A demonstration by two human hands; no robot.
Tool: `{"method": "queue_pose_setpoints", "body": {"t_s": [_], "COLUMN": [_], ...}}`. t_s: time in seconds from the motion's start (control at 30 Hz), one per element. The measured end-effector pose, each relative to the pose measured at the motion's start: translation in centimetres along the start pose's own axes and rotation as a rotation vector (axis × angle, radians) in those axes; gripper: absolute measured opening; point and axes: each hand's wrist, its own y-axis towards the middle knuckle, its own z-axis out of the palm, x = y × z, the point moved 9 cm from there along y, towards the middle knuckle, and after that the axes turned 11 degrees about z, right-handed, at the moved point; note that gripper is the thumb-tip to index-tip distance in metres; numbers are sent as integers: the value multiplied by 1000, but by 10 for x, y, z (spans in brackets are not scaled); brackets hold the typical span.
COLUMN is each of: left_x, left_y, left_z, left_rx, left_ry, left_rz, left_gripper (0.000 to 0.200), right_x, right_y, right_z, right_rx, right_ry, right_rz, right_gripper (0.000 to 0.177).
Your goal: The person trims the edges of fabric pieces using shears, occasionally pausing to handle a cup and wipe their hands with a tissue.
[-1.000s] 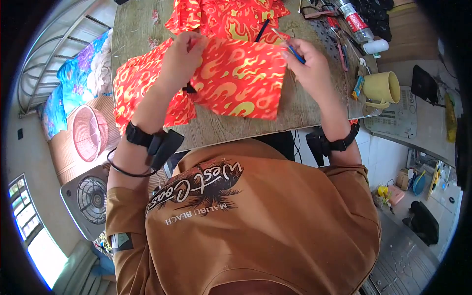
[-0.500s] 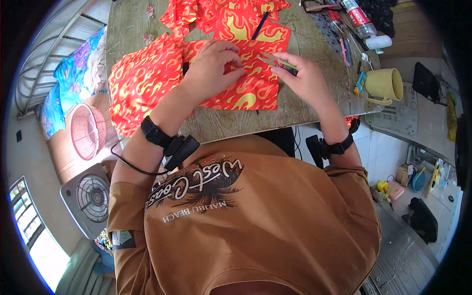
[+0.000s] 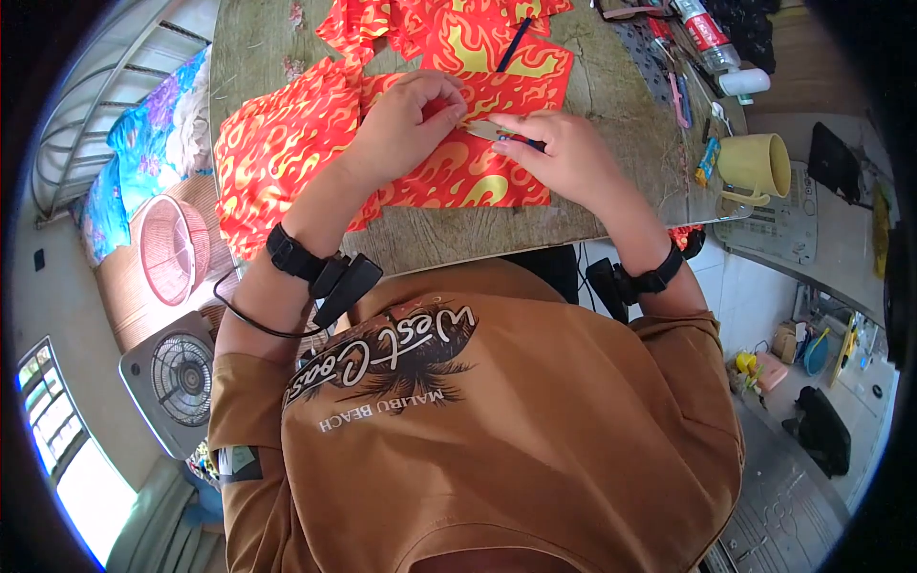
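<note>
1. My right hand (image 3: 564, 158) is closed around a small pair of snips (image 3: 491, 131), thumb and forefinger gripping it, blades aimed at my other hand. Half a second ago the tool was out to the right with a clear gap; now its tips are right by my left fingertips.
2. My left hand (image 3: 409, 124) is curled, thumb and forefinger close together over the cloth. Can't tell if they're actually pinching anything.
3. The red flame-print piece (image 3: 487, 181) lies flat on the table under both hands. A second ago my left hand had it lifted, so that's the big change.
4. Just left of it is the heap of matching fabric (image 3: 282, 158), partly behind my left forearm.
5. Beyond the hands there's more of the same print (image 3: 468, 48), with a dark strip (image 3: 514, 46) lying on it, same as half a second ago.
6. Farther right on the wooden table (image 3: 611, 86): yellow mug (image 3: 750, 164) and a red-labelled bottle (image 3: 704, 33), neither one moved.
</note>
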Motion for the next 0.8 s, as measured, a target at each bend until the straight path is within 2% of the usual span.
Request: {"method": "queue_pose_setpoints", "body": {"t_s": [0.13, 0.43, 0.57, 0.67, 0.7, 0.8], "left_x": [3, 1, 5, 8, 11, 6], "left_y": [-1, -1, 0, 3, 1, -7], "left_z": [4, 3, -13, -42, -45, -61], "left_rx": [59, 52, -81, -84, -83, -169], "left_ry": [41, 57, 44, 367, 368, 914], "left_rz": [-13, 17, 49, 21, 21, 59], "left_gripper": [12, 12, 12, 14, 14, 16], "right_x": [1, -2, -6, -20, -27, -37], "right_y": [4, 5, 5, 3, 2, -1], "right_z": [6, 12, 1, -9, -13, -18], "right_rx": [36, 12, -17, -56, -88, -123], "right_ry": [-22, -62, -12, 41, 70, 90], "right_rz": [13, -18, 25, 74, 98, 117], "right_gripper": [33, 31, 32, 32, 33, 33]}}
